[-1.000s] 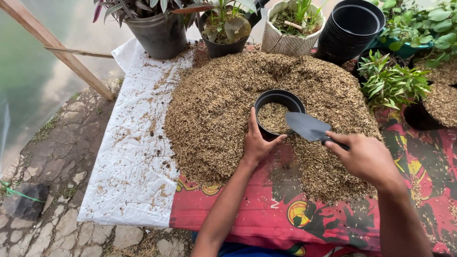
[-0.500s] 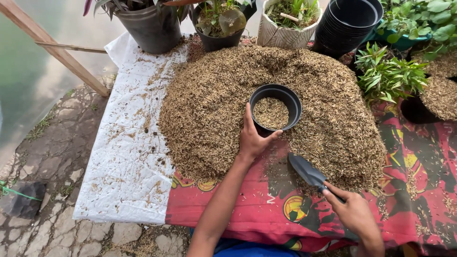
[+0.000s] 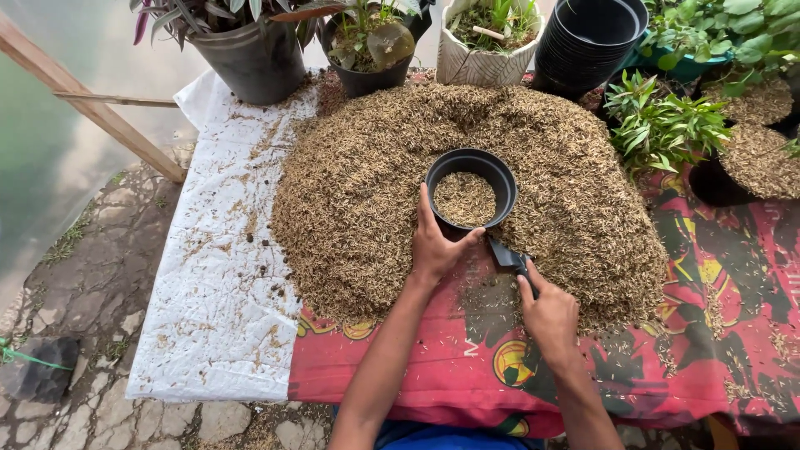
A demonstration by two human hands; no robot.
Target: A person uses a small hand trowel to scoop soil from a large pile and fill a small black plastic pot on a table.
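Note:
A small black plastic pot (image 3: 471, 167), partly filled with dry husk mix, sits in a big heap of brown husks (image 3: 367, 183). My left hand (image 3: 437, 242) grips the pot's near rim, thumb on the right side. My right hand (image 3: 546, 312) holds the handle of a dark hand trowel (image 3: 504, 254), whose blade is pushed into the husks just below the pot. Both lie over a red patterned cloth (image 3: 433, 367).
A white sheet (image 3: 217, 275) covers the left part of the surface. Potted plants (image 3: 250, 50) and a stack of black pots (image 3: 587, 42) line the far edge. Leafy plants (image 3: 662, 125) stand at right. Stone paving (image 3: 75, 300) lies to the left.
My right hand brought the trowel from above the pot down toward me, then forward, digging its blade into the husks under the pot. The left hand stayed on the pot.

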